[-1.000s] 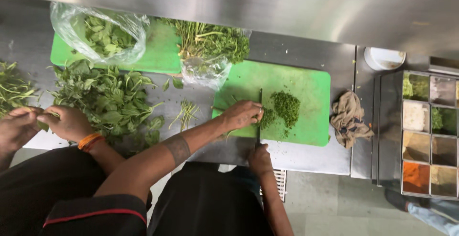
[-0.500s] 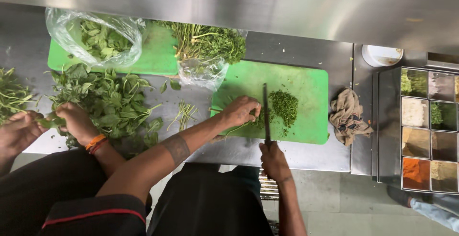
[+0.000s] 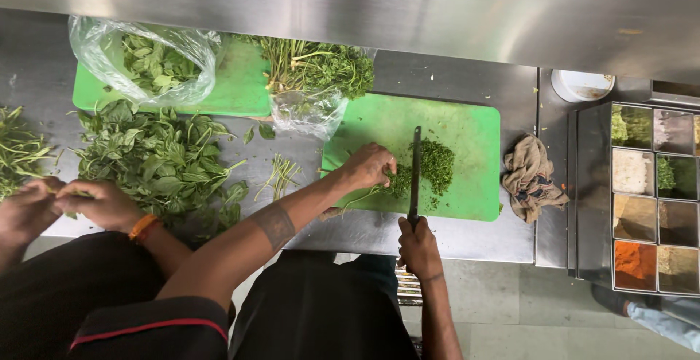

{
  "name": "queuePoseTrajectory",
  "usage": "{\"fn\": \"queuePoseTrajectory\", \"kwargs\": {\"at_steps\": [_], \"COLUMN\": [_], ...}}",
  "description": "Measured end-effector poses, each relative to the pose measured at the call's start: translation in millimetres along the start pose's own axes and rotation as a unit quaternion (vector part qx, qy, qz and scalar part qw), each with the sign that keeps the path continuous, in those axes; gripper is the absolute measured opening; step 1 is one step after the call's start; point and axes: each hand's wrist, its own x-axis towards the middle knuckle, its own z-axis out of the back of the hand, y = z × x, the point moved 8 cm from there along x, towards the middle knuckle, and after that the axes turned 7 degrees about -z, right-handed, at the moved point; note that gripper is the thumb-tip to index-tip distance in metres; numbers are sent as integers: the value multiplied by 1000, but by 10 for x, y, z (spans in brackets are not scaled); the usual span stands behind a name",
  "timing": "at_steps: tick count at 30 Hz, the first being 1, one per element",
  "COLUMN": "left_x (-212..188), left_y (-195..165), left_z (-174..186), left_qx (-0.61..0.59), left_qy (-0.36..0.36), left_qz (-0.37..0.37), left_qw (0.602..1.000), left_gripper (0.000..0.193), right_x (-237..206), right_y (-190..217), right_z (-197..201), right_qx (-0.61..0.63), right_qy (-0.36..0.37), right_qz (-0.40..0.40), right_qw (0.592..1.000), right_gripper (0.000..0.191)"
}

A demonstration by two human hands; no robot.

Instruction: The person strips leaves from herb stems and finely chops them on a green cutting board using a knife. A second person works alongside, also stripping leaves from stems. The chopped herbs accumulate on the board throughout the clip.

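Two hands: right (image 3: pixel 417 245) grips knife (image 3: pixel 415 174), left (image 3: pixel 370 166) pins herbs (image 3: pixel 430 167) on board (image 3: pixel 474 130).

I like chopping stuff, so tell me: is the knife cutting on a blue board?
No, the knife in the right hand lies over chopped herbs on a green cutting board.

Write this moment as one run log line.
left hand: pins chopped green herbs | right hand: holds long dark knife | green plastic cutting board
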Motion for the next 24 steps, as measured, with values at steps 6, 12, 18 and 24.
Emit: {"fn": "queuePoseTrajectory", "kwargs": {"at_steps": [6, 12, 18, 24], "left_x": [-347, -443, -439, -557], "left_y": [-343, -431, -459, -472], "left_z": [182, 271, 257, 187], "left_qx": [10, -35, -8, 39], "left_qy": [-179, -177, -164, -181], "left_qz": [-195, -221, -205, -176], "left_qw": [964, 958, 965, 967], "left_gripper": [29, 29, 29, 18], "right_x": [146, 356, 372, 333], "right_y": [-233, -108, 326, 462], "right_z": [-79, -108, -60, -139], "right_qx": [-131, -160, 45, 54], "right_qy": [-14, -111, -133, -162], "right_qz": [8, 154, 185, 203], "right_qw": [991, 969, 973, 964], "right_gripper": [40, 37, 24, 21]}}
